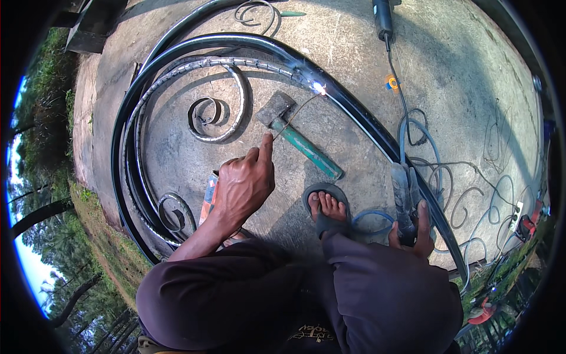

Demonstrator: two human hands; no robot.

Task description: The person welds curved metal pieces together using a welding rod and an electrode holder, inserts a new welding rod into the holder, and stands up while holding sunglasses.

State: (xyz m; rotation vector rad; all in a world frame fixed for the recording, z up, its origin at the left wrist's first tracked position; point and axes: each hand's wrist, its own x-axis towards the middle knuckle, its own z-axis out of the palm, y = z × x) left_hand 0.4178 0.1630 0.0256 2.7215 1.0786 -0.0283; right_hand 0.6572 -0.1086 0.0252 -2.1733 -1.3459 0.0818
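Observation:
My left hand (244, 183) has its fingers curled and the index finger stretched along a thin, bent welding rod (296, 110). Whatever grips the rod's near end is hidden by the hand. At the far tip, a bright arc (319, 88) burns against a curved black metal tube (359, 115). A scrolled metal bar (206, 62) meets the tube close to the arc. My right hand (417, 233) closes around a dark grey, flat-sided piece (405, 192) beside the tube; its kind is unclear. Between the hands lies a hammer (306, 144) with a green handle.
My sandalled foot (327, 203) stands below the hammer. Blue-grey cables (433, 141) loop across the concrete at right, near a white power strip (517, 216). A dark cylindrical tool (382, 20) lies at the top. An orange-and-blue box (210, 194) is partly behind my left wrist.

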